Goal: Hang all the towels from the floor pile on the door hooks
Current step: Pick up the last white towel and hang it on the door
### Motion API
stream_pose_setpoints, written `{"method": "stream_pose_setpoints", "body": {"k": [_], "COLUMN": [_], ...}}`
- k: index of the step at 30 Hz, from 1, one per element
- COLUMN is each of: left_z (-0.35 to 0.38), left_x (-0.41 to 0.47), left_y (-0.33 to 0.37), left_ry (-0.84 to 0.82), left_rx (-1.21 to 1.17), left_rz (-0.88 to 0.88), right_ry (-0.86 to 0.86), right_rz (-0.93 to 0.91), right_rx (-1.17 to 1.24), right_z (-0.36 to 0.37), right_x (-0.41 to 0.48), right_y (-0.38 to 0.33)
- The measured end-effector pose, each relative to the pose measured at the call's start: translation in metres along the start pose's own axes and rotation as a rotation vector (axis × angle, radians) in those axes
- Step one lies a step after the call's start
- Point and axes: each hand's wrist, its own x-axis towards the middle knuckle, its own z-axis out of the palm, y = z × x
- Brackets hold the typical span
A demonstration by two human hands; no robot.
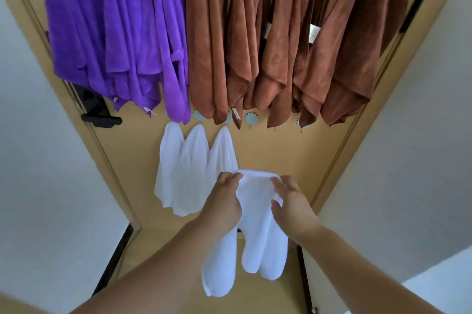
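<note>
Towel [255,211] pinched at its top edge in both my grips, left hand [224,201] & right hand [291,201], hanging long-axis down; free hook [251,119] sits up ahead (right hand nearer, I reckon).

Matt tan wood door [281,155]; on it soft matt cloth towels: purple [115,32], brown suede-like [293,45], white terry [189,170]. Handle [101,119] matt blk.

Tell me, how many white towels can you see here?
4. Three hang side by side on the door's lower hooks: left, middle, right. The fourth is held up by the left hand and right hand. Others may lie out of view.
</note>
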Motion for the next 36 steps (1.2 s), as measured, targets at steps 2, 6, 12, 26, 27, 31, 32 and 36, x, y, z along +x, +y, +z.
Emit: {"method": "stream_pose_setpoints", "body": {"k": [2, 6, 12, 26, 27, 31, 32, 36], "left_z": [0.01, 0.036, 0.075, 0.104, 0.104, 0.1, 0.099, 0.105], "left_x": [0.028, 0.077, 0.139, 0.239, 0.244, 0.264, 0.269, 0.273], "left_y": [-0.017, -0.046, -0.081, -0.089, -0.09, -0.091, -0.091, -0.1], "left_ry": [-0.001, 0.004, 0.075, 0.214, 0.221, 0.236, 0.239, 0.196], "left_rx": [-0.013, -0.028, 0.007, 0.026, 0.025, 0.015, 0.012, 0.043], "left_rz": [-0.003, -0.032, -0.05, -0.036, -0.039, -0.052, -0.047, -0.049], "right_ry": [-0.001, 0.033, 0.1, 0.27, 0.278, 0.306, 0.314, 0.283], "right_rz": [0.007, -0.014, -0.064, -0.206, -0.213, -0.229, -0.233, -0.199], "right_rx": [0.017, 0.046, 0.096, 0.07, 0.071, 0.09, 0.088, 0.05], "right_z": [0.015, 0.047, 0.093, 0.099, 0.099, 0.099, 0.099, 0.107], "right_x": [0.03, 0.086, 0.159, 0.264, 0.269, 0.286, 0.289, 0.292], "right_y": [0.007, 0.028, 0.061, 0.095, 0.095, 0.096, 0.097, 0.106]}}
